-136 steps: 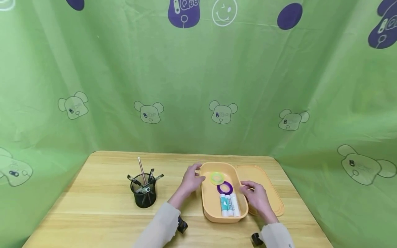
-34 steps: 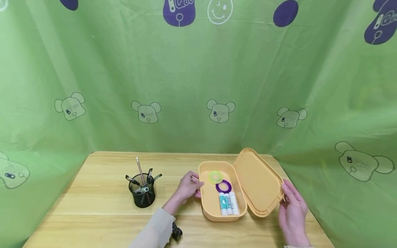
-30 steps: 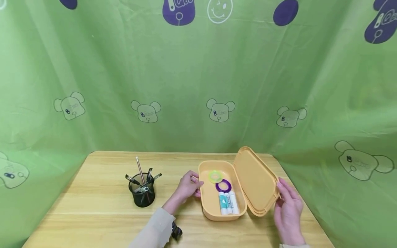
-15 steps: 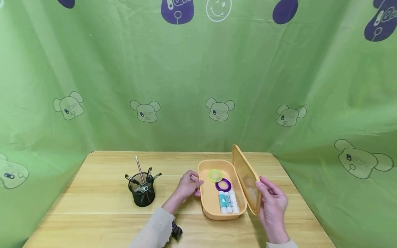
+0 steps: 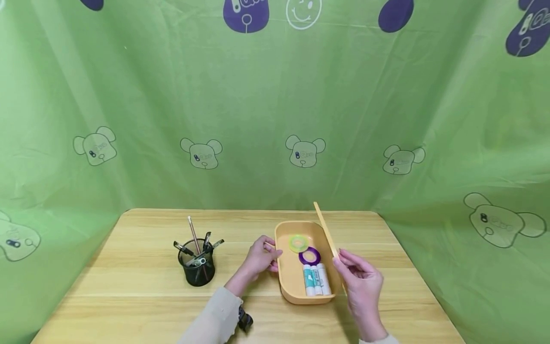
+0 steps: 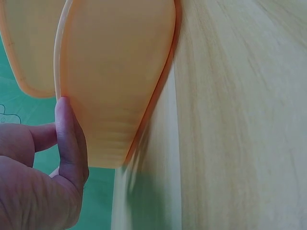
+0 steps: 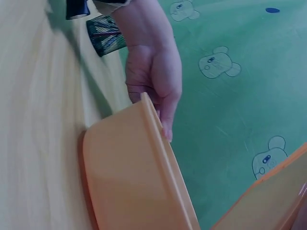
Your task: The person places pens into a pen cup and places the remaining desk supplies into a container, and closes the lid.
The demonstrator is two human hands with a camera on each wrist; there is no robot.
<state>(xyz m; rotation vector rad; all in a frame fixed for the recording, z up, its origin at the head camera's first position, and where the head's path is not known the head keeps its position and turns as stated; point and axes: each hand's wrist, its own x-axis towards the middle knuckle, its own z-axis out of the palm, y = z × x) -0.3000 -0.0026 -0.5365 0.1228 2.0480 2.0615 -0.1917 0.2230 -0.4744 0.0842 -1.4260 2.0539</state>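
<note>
An orange plastic box (image 5: 287, 274) sits on the table. My left hand (image 5: 259, 258) pinches its left rim, thumb over the edge, fingers outside; the left wrist view shows this hand (image 6: 43, 177) against the box wall (image 6: 115, 72). In my right hand (image 5: 362, 285) is the orange lid (image 5: 325, 229), standing nearly upright along the box's right side, seen almost edge-on. Inside the box lie a yellow-green ring (image 5: 293, 249), a purple ring (image 5: 304, 261) and three white-and-teal glue sticks (image 5: 317, 282) side by side. The right hand's lower fingers are hidden behind the lid.
Left of the box stands a black mesh pen holder (image 5: 199, 274) with several pens and a pencil (image 5: 193, 231). Wood-grain table (image 5: 142, 267) extends around both. A green printed curtain (image 5: 253, 95) hangs behind and at the sides.
The lid lay flat right of the box at first. My right hand has raised its outer edge and swung it leftward to upright. My left hand has settled on the box's left rim.
</note>
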